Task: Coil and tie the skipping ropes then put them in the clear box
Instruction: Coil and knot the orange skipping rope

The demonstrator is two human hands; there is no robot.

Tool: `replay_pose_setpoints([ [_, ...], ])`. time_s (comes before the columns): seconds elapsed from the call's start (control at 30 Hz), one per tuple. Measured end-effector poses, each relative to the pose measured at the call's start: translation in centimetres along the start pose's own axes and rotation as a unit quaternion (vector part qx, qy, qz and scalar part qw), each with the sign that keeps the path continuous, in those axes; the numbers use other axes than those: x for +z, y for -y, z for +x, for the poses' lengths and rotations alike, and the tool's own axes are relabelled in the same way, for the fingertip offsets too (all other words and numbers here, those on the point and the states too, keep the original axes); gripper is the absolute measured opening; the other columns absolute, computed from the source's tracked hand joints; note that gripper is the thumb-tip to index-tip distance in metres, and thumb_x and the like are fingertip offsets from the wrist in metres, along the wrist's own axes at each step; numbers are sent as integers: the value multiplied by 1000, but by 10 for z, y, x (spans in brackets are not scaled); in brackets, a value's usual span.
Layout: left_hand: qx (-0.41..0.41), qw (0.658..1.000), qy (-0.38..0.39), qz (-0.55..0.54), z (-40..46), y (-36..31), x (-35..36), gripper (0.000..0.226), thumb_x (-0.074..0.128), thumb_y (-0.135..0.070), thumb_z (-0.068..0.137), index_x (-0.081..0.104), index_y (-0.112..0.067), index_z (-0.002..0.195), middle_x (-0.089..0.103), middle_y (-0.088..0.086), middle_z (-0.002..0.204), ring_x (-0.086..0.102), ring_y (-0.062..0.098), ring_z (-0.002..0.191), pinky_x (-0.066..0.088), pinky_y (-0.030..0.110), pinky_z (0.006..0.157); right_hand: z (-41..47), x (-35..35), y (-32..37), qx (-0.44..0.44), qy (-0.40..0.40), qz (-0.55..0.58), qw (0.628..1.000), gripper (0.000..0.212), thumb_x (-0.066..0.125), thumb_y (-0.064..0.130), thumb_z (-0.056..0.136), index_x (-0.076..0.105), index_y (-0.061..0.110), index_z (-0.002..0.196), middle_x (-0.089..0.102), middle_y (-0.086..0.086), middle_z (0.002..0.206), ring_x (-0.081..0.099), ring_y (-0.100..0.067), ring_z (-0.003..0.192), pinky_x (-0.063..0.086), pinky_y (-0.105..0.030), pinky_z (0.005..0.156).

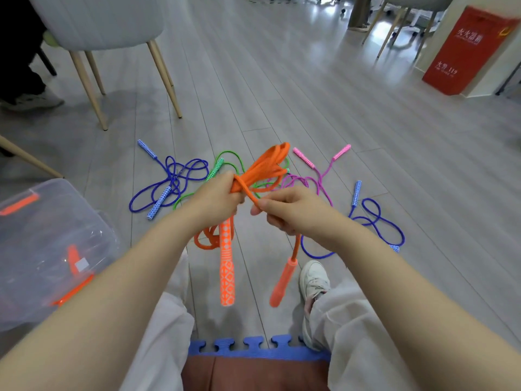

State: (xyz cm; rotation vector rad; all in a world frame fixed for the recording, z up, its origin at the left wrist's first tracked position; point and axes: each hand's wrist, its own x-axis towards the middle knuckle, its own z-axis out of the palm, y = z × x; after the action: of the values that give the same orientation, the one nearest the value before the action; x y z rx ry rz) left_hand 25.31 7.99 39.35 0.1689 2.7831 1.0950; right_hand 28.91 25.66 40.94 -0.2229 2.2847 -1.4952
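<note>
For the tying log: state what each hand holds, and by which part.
Left hand grips the orange skipping rope round the middle of its coiled bundle. Right hand pinches a loose strand of that rope near the bundle.

A grey plank floor (282, 80) runs from near to far, and at the far left stands a pale grey chair (95, 21) on slanted wooden legs, with a dark-clad leg and a shoe (31, 101) just to its left. At the far right a red box (468, 49) printed with white characters stands beside more chair legs (400, 26). Nearest, at bottom centre, lies a blue foam mat (253, 348) with a toothed edge, and a white shoe (314, 280) rests on the floor just beyond it.
</note>
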Motion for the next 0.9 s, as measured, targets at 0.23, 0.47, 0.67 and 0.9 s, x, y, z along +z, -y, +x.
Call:
replay_pose_setpoints([
  [0.23,107,974,177,-90,-31,-16,-12,15,59,-4,89,59,-13,101,65,6,86,65,8,65,59,29,67,2,-20,-32,55,174,1,983,26,58,29,96,65,7,85,42,3,55,39,-12,53,36,-26,61],
  [0.47,197,935,288,65,-47,-7,2,32,57,-16,88,54,-30,116,60,-3,85,54,8,71,50,30,71,13,-40,-41,103,216,-98,966,20,57,-7,90,68,1,106,63,-36,100,62,-48,91,50,-49,88],
  [0.67,239,922,281,117,-46,-2,13,65,53,-17,97,20,-25,152,55,-4,126,50,11,112,39,22,94,29,-46,-45,83,163,-64,981,11,63,12,93,71,6,93,63,-15,82,59,-19,72,50,-32,71],
  [0.9,175,957,155,173,-31,8,15,36,57,-33,94,36,-28,123,63,-6,105,60,21,96,46,35,78,38,-39,-34,-11,11,-248,969,5,75,31,81,73,31,76,72,7,76,65,-3,73,55,-25,71],
])
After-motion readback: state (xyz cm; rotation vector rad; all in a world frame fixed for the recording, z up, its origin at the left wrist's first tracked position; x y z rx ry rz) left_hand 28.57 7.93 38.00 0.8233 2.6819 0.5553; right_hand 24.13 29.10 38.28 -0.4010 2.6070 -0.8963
